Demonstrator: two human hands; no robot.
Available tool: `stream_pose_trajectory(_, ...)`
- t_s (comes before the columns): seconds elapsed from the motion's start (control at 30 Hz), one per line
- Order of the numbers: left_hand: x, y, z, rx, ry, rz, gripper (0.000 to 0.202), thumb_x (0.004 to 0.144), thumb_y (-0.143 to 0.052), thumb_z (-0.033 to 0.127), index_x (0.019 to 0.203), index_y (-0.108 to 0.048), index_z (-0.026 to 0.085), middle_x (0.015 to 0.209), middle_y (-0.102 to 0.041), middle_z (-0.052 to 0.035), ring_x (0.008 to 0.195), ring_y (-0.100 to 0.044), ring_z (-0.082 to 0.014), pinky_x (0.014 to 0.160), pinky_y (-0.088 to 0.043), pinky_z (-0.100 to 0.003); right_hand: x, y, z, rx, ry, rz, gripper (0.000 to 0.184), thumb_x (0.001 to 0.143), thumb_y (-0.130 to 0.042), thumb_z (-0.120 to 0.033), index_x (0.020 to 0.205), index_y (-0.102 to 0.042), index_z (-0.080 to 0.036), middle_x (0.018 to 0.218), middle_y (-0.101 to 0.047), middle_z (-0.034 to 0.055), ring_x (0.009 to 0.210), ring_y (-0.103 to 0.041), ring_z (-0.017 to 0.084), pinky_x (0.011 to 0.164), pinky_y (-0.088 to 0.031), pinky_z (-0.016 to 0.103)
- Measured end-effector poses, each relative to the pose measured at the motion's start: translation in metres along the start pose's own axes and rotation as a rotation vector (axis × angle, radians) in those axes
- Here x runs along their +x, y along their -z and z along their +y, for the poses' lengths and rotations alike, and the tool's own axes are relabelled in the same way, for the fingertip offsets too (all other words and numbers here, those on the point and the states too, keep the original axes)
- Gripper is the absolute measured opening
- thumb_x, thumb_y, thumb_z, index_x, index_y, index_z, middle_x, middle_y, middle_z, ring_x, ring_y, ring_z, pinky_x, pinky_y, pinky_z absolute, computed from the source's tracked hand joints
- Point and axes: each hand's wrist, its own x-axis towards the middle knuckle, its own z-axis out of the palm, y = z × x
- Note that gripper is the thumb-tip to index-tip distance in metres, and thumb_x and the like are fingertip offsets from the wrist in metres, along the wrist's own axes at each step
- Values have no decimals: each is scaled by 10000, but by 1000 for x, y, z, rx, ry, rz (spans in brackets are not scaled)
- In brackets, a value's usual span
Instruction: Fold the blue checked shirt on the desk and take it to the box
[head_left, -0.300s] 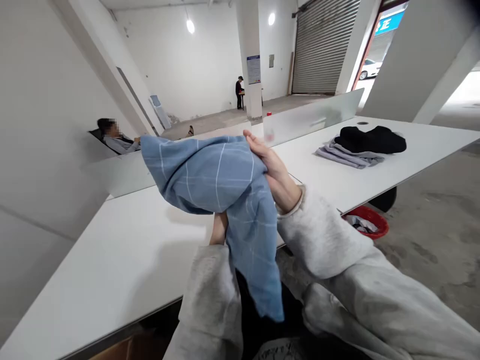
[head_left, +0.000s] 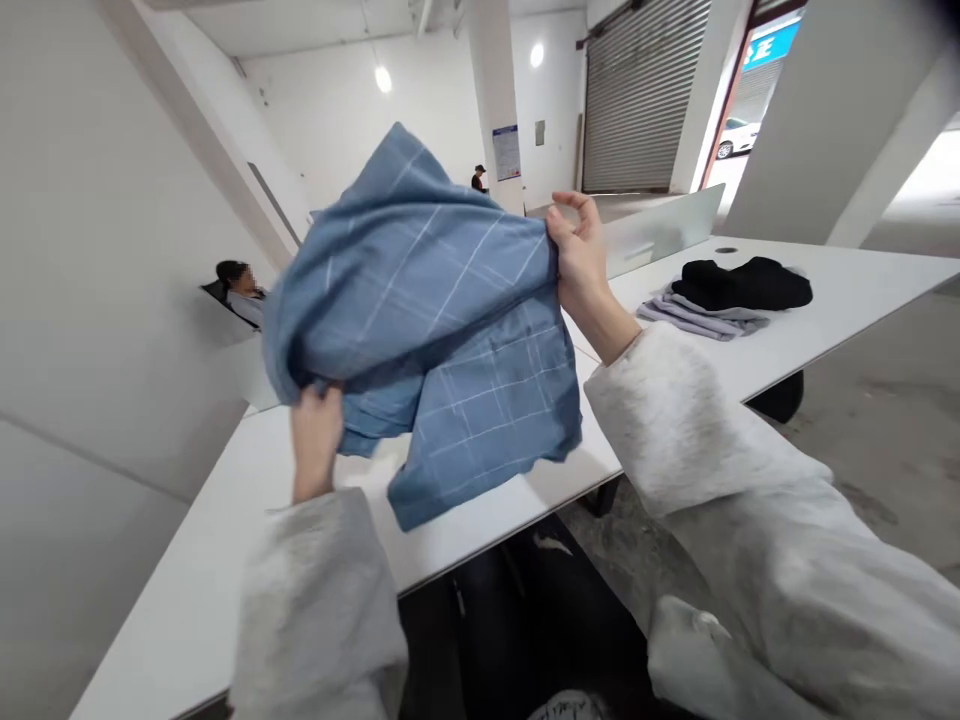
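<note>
A blue cloth [head_left: 420,270] with thin white check lines hangs spread in the air above the white desk [head_left: 217,520]. I cannot tell what kind of garment or fabric piece it is. My left hand [head_left: 316,425] grips its lower left part, with the fingertips partly hidden in the folds. At the cloth's upper right edge, my right hand [head_left: 581,250] pinches it between thumb and fingers. The lower flap droops close over the desk top, and its upper corner rises in a peak.
On the right part of the desk lies a stack of folded grey-purple cloth [head_left: 694,312] with a black garment [head_left: 742,283] on top. A frosted divider [head_left: 660,228] runs along the desk. One person [head_left: 238,290] sits at the left; another person [head_left: 478,179] is far back.
The blue cloth has been spread wider and raised. My left hand has moved left and come out from beneath it; my right hand has gone up and right.
</note>
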Motion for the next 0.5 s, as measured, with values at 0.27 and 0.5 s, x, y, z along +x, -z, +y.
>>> stream_pose_trajectory(0.27, 70, 34, 23, 224, -330, 205, 377, 856, -409, 519, 674, -532, 213, 551, -365, 16, 601, -488, -192, 620, -384, -324, 26, 23, 85, -315, -28, 134, 203, 904, -409, -288, 1081, -440, -193, 785, -557, -4, 680, -553, 136, 670, -483, 292)
stream_pose_trajectory(0.5, -13, -71, -90, -119, 153, -174, 247, 652, -562, 453, 624, -506, 215, 625, -510, -21, 757, -547, -267, 817, -437, -459, -104, 8, 141, -600, -60, -648, 364, 752, -501, -115, 1105, -581, -155, 1079, -620, 110, 992, -574, 209, 933, -425, 369)
